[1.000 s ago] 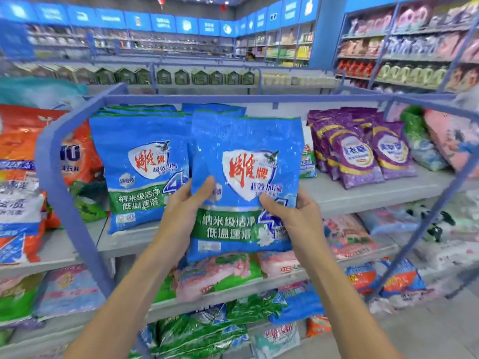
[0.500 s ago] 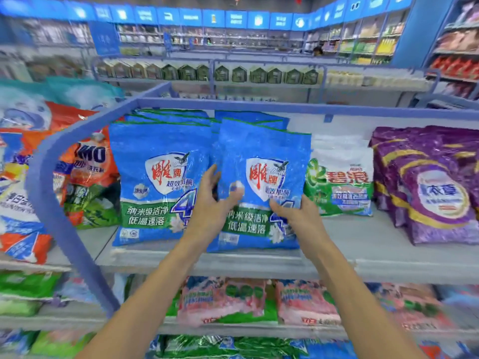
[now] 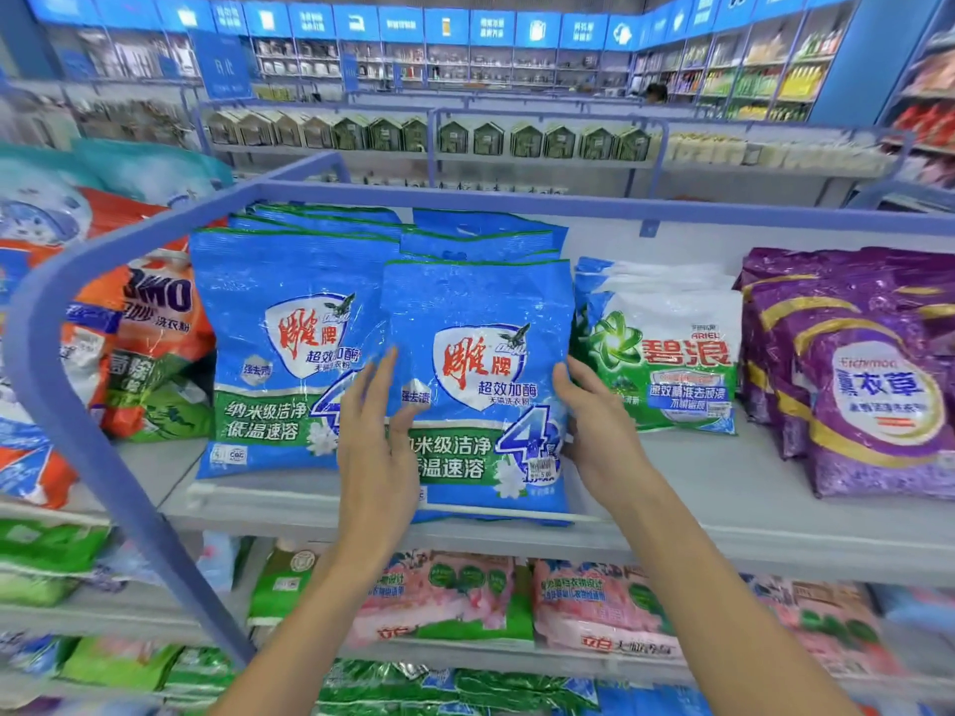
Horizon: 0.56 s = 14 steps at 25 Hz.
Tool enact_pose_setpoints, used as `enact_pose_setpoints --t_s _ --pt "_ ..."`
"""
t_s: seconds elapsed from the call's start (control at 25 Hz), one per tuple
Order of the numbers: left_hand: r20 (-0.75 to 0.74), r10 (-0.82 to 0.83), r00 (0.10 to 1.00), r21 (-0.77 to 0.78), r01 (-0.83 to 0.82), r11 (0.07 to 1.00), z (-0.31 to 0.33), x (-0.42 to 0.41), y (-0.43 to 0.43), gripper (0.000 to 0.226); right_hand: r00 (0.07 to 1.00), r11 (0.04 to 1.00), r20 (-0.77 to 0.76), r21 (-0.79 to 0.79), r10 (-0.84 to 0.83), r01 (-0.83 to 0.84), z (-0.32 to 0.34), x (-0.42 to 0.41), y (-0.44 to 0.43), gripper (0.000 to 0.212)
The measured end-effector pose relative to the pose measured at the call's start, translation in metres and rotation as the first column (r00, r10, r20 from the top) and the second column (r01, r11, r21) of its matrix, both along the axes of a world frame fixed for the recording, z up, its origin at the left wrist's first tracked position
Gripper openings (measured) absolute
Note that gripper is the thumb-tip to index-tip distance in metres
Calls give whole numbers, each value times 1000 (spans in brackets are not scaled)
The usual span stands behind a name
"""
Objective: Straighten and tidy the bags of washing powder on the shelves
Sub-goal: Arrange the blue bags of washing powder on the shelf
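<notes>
A blue washing powder bag (image 3: 480,385) with a red-and-white shield logo stands upright at the front of the top grey shelf (image 3: 723,509), before more blue bags of the same kind. My left hand (image 3: 377,441) lies with straight fingers along its left edge, thumb on the bag's front. My right hand (image 3: 594,426) presses flat against its right edge. Beside it on the left stands a second row of the same blue bags (image 3: 289,354).
White-and-green bags (image 3: 666,364) and purple bags (image 3: 868,385) stand to the right, orange bags (image 3: 150,323) to the left. A curved blue shelf rail (image 3: 103,457) runs down the left. Pink bags (image 3: 439,596) lie on the shelf below.
The blue bag, held in the air before the shelf a second ago, now stands on the shelf. Both hands have shifted from gripping its lower part to its side edges.
</notes>
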<state>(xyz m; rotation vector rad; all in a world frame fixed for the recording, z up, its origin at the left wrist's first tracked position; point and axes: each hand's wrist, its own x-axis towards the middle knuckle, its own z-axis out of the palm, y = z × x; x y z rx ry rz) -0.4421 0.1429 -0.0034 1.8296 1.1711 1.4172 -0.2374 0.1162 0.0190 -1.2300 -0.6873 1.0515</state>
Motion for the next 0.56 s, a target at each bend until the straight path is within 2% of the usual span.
enact_pose_setpoints --t_s 0.04,0.12,0.2,0.28,0.36,0.44,0.56 --pt "-71 -17 997 -14 16 1000 0 2 -3 62 1000 1000 13 -14 1 -1 0 -3 0 31" --pt "-233 -71 970 -84 53 995 -4 2 -6 93 996 1000 87 1 -9 9 2 -11 -3 27" --pt "-388 -127 913 -100 96 990 -8 -1 -5 119 964 998 263 63 -36 20 0 -13 -11 33" --pt "-482 -180 857 -134 131 982 -9 -5 -2 128 884 996 468 68 17 -55 -8 -14 -23 66" --pt "-527 -243 814 -176 175 969 -6 -8 3 134 838 979 520 20 164 -204 -17 -19 -26 98" --pt "-554 -290 781 -206 208 956 -1 -11 12 134 794 976 575 -33 195 -216 -25 -26 -16 109" --pt "-568 -340 750 -227 254 940 1 -18 26 130 740 976 643 -54 196 -212 -45 -22 -1 139"
